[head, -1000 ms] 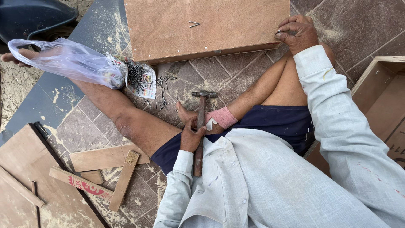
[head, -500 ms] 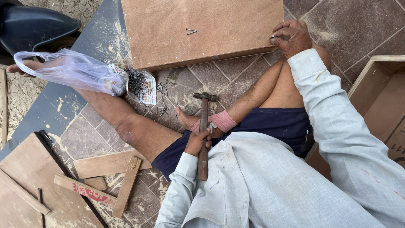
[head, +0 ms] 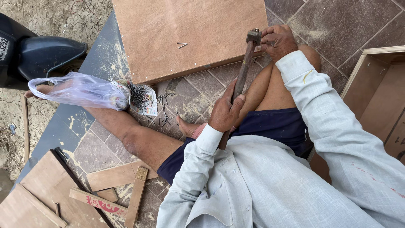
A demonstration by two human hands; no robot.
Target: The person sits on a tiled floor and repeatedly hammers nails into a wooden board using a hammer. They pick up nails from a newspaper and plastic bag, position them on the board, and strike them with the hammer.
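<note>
The left hand (head: 225,112) grips the hammer (head: 242,78) low on its stiff wooden handle, its heavy head by the board (head: 190,33) edge, where the right hand (head: 276,40) pinches closed, presumably on a nail.

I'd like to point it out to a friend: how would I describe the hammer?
Find the big brown board on the tiled floor. At its right edge, a wooden-handled hammer slants up from the left hand toward the right hand. It alone has a metal head.
</note>
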